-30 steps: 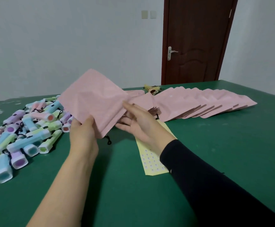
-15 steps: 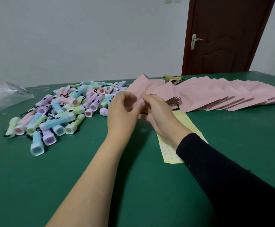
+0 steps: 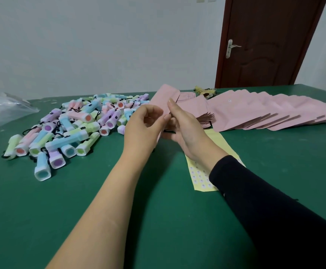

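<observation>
A pink flat pouch (image 3: 163, 98) stands upright over the middle of the green table (image 3: 158, 210), seen mostly from behind my hands. My left hand (image 3: 141, 127) has its fingers curled, and its thumb and fingertips pinch the pouch's near edge. From the other side my right hand (image 3: 186, 129), in a black sleeve, holds the pouch with its forefinger lying up along it. The pouch's lower part is hidden by both hands.
A heap of pastel flashlights (image 3: 76, 125) with black cords lies to the left. More pink pouches (image 3: 255, 111) are fanned out at the right, with a small stack (image 3: 206, 119) beside my right hand. A yellow sticker sheet (image 3: 201, 177) lies under my right forearm. A clear plastic bag (image 3: 1, 111) sits far left.
The pouch was held spread out between my hands; now it is turned upright and my hands have closed in together on it. My view has swung left.
</observation>
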Demonstrator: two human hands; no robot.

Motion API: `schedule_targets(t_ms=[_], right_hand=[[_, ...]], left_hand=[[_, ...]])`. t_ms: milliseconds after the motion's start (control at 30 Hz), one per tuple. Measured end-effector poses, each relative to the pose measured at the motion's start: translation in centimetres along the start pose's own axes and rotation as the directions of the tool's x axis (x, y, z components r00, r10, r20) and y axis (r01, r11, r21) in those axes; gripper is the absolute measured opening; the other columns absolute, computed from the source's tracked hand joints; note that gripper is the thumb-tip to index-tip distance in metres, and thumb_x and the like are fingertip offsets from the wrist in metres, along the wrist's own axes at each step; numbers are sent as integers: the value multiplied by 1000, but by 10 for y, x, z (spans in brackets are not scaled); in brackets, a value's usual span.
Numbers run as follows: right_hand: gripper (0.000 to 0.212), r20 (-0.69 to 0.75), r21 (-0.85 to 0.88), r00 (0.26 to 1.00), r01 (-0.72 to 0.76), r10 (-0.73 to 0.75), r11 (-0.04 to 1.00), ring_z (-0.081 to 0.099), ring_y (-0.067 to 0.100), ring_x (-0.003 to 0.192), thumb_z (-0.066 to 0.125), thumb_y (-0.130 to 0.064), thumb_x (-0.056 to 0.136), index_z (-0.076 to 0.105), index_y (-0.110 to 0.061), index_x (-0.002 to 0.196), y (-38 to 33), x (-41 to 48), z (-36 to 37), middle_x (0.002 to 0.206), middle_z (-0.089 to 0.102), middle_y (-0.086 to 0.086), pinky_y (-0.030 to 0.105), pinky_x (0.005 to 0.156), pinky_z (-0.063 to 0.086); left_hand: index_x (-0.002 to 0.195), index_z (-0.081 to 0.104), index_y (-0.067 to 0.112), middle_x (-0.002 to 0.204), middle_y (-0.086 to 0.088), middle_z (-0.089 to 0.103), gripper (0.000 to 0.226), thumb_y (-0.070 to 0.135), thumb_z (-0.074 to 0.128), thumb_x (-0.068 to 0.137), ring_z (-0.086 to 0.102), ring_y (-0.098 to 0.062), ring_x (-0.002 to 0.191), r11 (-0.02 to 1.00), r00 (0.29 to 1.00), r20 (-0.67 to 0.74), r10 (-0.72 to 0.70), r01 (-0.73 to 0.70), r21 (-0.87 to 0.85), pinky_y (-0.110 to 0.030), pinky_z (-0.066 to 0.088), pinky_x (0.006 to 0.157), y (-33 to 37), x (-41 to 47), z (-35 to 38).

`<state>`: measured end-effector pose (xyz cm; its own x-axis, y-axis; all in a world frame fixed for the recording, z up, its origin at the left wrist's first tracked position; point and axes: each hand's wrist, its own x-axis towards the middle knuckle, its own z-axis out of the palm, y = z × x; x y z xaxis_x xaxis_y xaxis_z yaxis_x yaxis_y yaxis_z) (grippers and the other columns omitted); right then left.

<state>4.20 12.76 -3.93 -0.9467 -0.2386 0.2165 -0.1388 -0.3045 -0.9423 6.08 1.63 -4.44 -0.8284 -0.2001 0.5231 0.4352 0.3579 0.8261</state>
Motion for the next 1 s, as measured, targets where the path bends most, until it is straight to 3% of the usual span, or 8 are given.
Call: schedule_targets(t_ms=[167,267,400,500,600,733,833,1000], right_hand=[[22,-19,-45,1000,-4,3,999,66,32,103,51,-15,99,65,-6,112,0,-2,1,116,67,22,36,78,58],[18,-35,-95,999,18,-22,995,65,23,85,51,-11,99,64,-1,105,1,-2,4,100,65,19,31,68,59],[29,-108,-391,984,89,-142,916,53,22,77,45,-13,101,57,13,103,3,0,6,88,58,33,44,75,52],[24,-97,-559,958,172,-269,811,48,5,61,42,-10,100,61,-1,88,4,-3,7,66,57,4,21,57,38],[24,-63,-714,924,222,-377,663,42,12,55,42,-9,99,49,-11,76,6,-7,8,59,47,-3,30,56,30],[27,80,-868,858,310,-508,387,59,39,80,41,-13,101,62,-7,118,6,-11,7,88,69,18,43,68,42],[38,112,-910,823,311,-557,275,62,41,90,39,-16,103,51,-10,139,5,-10,7,103,71,18,42,74,43],[43,96,-908,849,289,-520,304,61,44,92,39,-13,103,43,-12,145,5,-10,13,106,69,21,45,75,45]], left_hand=[[87,65,27,84,13,69,13,17,61,94,63,3,76,1000,999,-39,-10,10,18,-10,47,69,1,0,0],[87,65,21,79,13,66,14,16,56,97,58,6,68,999,998,-42,-39,39,15,-9,44,64,1,0,0],[94,65,13,77,7,62,13,19,54,100,57,-2,67,993,994,-21,-104,102,-56,-15,42,65,4,1,0],[95,61,13,78,-2,62,14,19,51,101,57,-18,71,992,993,0,-118,118,-47,-26,43,68,4,1,2],[93,58,15,77,6,61,11,19,50,101,54,-1,62,993,998,-38,-51,54,103,-14,41,58,5,-2,6],[103,65,20,90,14,65,11,20,56,98,58,12,75,990,995,-101,19,-5,138,-5,42,66,8,-5,8],[82,70,22,65,16,61,23,22,54,99,51,6,56,987,996,-84,33,-19,161,-9,36,54,9,-4,7],[61,56,27,47,19,51,37,21,53,97,42,-3,48,985,994,-102,30,-12,170,-15,30,46,7,-4,7]])
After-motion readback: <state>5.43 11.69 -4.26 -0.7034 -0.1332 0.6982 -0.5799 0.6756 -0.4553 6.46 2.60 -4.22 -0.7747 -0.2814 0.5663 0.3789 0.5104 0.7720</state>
